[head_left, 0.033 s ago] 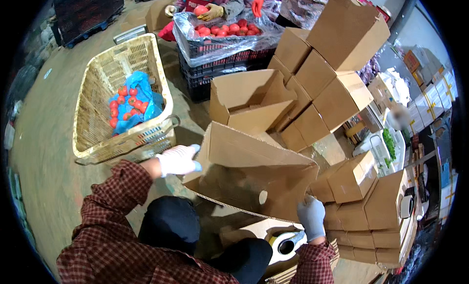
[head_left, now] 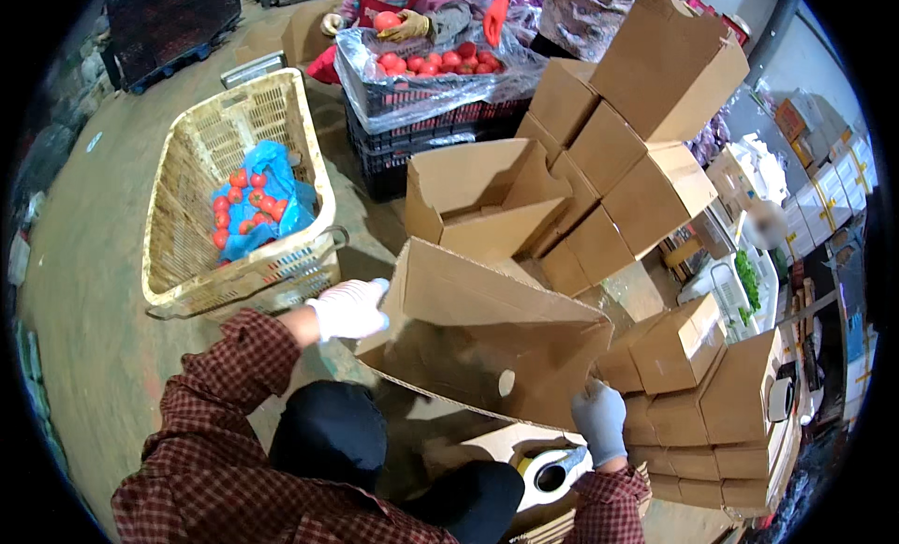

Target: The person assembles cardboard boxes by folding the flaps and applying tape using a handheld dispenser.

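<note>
Head view: both gloved hands are gripping a cardboard box (head_left: 487,343). Left hand (head_left: 348,308) fingers are clamping its left flap, right hand (head_left: 599,420) fingers pinching the right corner.

The bare concrete floor (head_left: 103,347) carries a cream plastic basket (head_left: 187,216) at left, a stacked pair of black crates (head_left: 412,141) lined with clear film behind it, a dark pallet (head_left: 169,29) at top left, and piled cardboard boxes (head_left: 646,179) at right.
</note>
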Available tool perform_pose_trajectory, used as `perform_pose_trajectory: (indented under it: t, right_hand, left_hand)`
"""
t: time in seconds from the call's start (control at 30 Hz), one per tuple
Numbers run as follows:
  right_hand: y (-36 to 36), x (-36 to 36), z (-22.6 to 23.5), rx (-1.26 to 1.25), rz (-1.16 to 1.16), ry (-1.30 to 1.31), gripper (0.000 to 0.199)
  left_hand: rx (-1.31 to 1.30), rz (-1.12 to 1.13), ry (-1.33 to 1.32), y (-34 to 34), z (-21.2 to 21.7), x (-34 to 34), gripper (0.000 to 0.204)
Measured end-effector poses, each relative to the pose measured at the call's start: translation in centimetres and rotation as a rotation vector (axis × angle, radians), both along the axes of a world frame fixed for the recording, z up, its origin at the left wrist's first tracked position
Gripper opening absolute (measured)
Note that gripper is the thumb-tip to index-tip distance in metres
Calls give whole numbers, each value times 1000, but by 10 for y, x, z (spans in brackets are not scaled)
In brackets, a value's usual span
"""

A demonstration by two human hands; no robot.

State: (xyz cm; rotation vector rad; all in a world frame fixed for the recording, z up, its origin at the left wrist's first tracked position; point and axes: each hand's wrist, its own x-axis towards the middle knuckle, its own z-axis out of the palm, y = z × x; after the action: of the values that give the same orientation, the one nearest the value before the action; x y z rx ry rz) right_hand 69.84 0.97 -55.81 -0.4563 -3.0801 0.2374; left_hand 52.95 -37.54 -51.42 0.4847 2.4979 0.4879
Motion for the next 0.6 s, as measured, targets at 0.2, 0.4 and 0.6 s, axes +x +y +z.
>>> perform_pose_trajectory:
  t: [0.2, 0.4, 0.6]
  right_hand:
    - [-29, -24, 25, 45, 139, -317, 31]
    - [-66, -67, -6, -19, 191, -601, 44]
    - [-31, -58, 8, -717, -106, -574, 32]
  left_hand:
    - [-182, -112, 209, 41, -10, -1, 57]
    - [-354, -322, 139, 72, -15, 15, 93]
    - [-133, -272, -101, 58, 2, 5, 103]
